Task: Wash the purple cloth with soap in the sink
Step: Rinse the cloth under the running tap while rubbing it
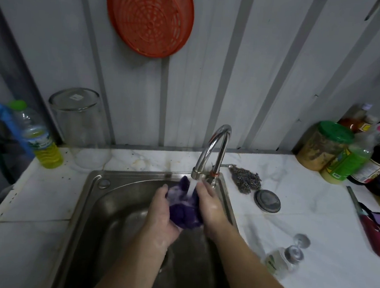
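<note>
The light is dim and cool, soft and without one clear source; the white desk [315,225] is the brightest area, while the left edge and the corners fall into deep shadow; the sink [113,206] basin is dark, with dull sheen on its metal; a bright highlight runs along the curved faucet [217,144]; wide-angle distortion bends the wall ribs outward; the small bottle [283,260] at lower right is blurred, and the picture is soft overall.
</note>
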A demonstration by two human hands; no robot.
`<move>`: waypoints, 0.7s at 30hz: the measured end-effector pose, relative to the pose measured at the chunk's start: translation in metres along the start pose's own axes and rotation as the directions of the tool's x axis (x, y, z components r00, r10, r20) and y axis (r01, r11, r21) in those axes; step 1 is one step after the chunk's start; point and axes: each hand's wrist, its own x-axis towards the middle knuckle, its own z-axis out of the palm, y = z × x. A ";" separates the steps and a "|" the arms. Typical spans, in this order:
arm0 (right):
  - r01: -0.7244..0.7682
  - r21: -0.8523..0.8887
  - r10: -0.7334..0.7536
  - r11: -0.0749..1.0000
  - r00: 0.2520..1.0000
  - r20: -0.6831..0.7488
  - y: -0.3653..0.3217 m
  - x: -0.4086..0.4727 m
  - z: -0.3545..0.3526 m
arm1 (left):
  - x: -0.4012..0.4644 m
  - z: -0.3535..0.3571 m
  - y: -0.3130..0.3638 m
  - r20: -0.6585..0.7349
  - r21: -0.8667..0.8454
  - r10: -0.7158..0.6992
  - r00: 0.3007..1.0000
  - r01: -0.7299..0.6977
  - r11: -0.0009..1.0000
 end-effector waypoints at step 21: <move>0.182 -0.135 -0.193 0.974 0.978 -0.078 0.005 -0.023 0.036 | 0.031 0.005 -0.006 -0.064 0.282 0.132 0.989 -0.109 0.953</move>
